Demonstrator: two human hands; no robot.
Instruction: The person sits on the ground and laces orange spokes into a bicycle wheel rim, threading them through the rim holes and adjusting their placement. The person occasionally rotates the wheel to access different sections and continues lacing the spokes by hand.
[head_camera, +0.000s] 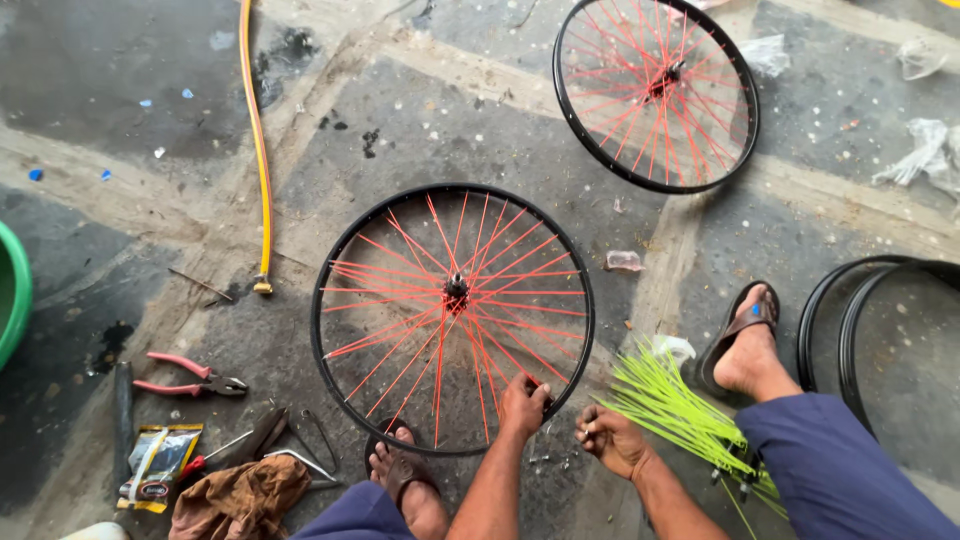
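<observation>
Subject: black-rimmed bicycle wheel with red spokes (452, 318), lying flat on the stained grey concrete floor (420, 130). The rim is thin, dark and unbroken as far as visible. Red spokes fan out from a small dark metal hub at its centre, crossing in pairs; no tyre is fitted.

Left hand (524, 405): at the near edge of this wheel, fingers curled shut over the rim where spokes meet it. Whether a small tool is inside the fingers cannot be told.

Right hand (612, 440): just right of the wheel's near edge, off the rim, closed into a loose fist. What it grips, if anything, cannot be told.

Right of the wheel, beside the right hand: a bundle of bright yellow-green spokes (675, 405) lying on the floor. Beyond them, a foot in a brown sandal (745, 335). A second sandalled foot (400, 470) sits at the wheel's near edge.

Beyond the wheel, to the right: a second black rim with red spokes (655, 90), also flat.

Left of the wheel: red-handled pliers (190, 375), a brown rag (240, 495) and a yellow-orange hose (256, 150).

Far right of the wheel: bare black rims (830, 300), partly out of view.
</observation>
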